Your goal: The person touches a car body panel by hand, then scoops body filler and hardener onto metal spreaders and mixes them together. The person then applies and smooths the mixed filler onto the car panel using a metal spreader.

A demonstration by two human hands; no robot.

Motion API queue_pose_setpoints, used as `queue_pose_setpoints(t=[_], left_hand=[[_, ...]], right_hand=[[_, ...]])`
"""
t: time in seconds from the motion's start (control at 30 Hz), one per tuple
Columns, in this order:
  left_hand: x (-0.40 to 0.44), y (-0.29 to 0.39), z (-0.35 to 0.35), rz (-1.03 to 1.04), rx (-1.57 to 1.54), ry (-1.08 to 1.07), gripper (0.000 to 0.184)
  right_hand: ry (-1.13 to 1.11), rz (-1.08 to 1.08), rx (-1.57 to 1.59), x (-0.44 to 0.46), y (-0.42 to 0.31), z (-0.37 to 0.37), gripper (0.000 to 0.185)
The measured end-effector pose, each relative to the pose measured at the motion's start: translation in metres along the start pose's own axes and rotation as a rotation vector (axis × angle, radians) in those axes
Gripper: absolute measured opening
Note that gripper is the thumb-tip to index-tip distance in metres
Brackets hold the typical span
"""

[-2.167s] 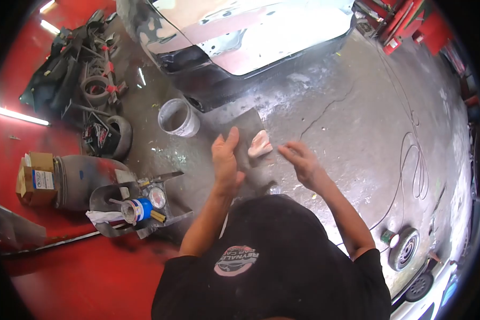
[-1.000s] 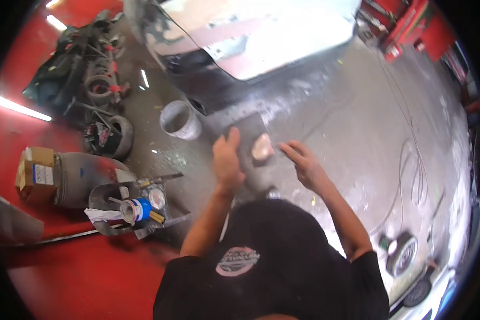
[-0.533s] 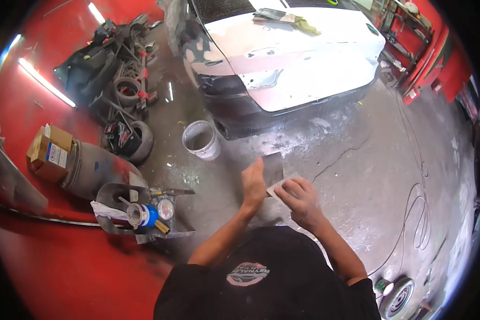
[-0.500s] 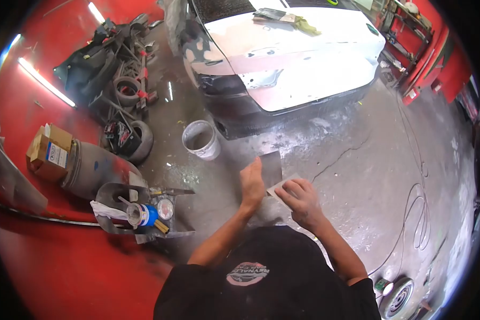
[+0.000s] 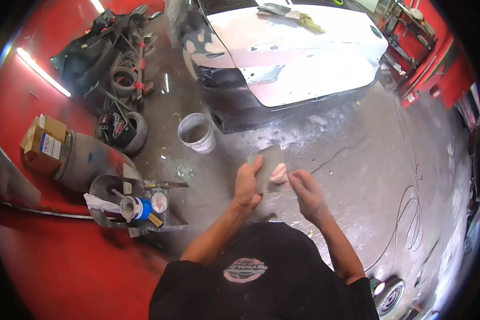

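Left hand (image 5: pixel 246 184)'s fingers grip a flat board (image 5: pixel 268 165) with pink paste (image 5: pixel 278 174) on it, over the scuffed garage floor (image 5: pixel 336 186); right hand (image 5: pixel 308 196)'s fingers pinch maybe a thin scraper, near the car (image 5: pixel 304 58).

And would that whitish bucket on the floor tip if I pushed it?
Maybe: the bucket stands upright, so a push near its rim could tip it. Its round side would probably let it roll afterward. It looks like stiff plastic.
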State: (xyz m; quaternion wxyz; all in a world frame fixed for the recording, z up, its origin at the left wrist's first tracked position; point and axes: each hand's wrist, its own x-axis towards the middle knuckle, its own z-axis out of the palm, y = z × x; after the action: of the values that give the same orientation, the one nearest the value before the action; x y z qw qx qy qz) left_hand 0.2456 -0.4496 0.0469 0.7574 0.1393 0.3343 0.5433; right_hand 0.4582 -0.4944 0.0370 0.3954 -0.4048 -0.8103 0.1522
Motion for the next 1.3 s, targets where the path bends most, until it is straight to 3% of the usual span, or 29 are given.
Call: queue_pose_setpoints(t=[0.1, 0.2, 0.3, 0.4, 0.6, 0.77, 0.8, 0.9, 1.0, 1.2, 1.3], left_hand=[[-0.011, 0.023, 0.020, 0.201, 0.199, -0.079, 0.039], [0.003, 0.028, 0.006, 0.372, 0.520, -0.023, 0.042], [0.009, 0.013, -0.008, 0.356, 0.819, -0.033, 0.045], [0.013, -0.006, 0.011, 0.602, 0.685, 0.087, 0.051], [0.017, 0.000, 0.000, 0.569, 0.707, 0.224, 0.051], [0.024, 0.027, -0.014, 0.651, 0.482, 0.243, 0.050], [0.026, 0.028, -0.016, 0.615, 0.466, 0.232, 0.048], [0.033, 0.014, -0.033, 0.369, 0.412, 0.201, 0.036], [0.008, -0.002, -0.005, -0.023, 0.114, 0.142, 0.039], [0.000, 0.003, 0.000, 0.115, 0.153, 0.080, 0.038], [-0.009, 0.028, 0.025, 0.265, 0.163, -0.072, 0.038]], right_hand=[[-0.151, 0.016, -0.027, -0.030, 0.024, 0.014, 0.047], [0.100, 0.221, -0.046, -0.004, 0.017, -0.003, 0.046], [0.001, 0.021, -0.196, 0.051, -0.022, -0.031, 0.047], [-0.027, -0.104, -0.215, 0.050, -0.032, -0.009, 0.043], [-0.079, -0.107, -0.135, 0.024, -0.028, 0.005, 0.045], [-0.065, -0.062, -0.032, -0.003, 0.011, 0.007, 0.043], [-0.009, 0.038, 0.068, -0.008, 0.013, 0.009, 0.045], [0.084, -0.016, 0.233, 0.028, -0.021, -0.020, 0.048], [0.052, -0.228, 0.165, 0.040, -0.036, -0.022, 0.049], [-0.008, -0.030, 0.089, 0.009, 0.010, -0.006, 0.056], [-0.089, 0.099, 0.026, -0.023, 0.037, 0.012, 0.055]])
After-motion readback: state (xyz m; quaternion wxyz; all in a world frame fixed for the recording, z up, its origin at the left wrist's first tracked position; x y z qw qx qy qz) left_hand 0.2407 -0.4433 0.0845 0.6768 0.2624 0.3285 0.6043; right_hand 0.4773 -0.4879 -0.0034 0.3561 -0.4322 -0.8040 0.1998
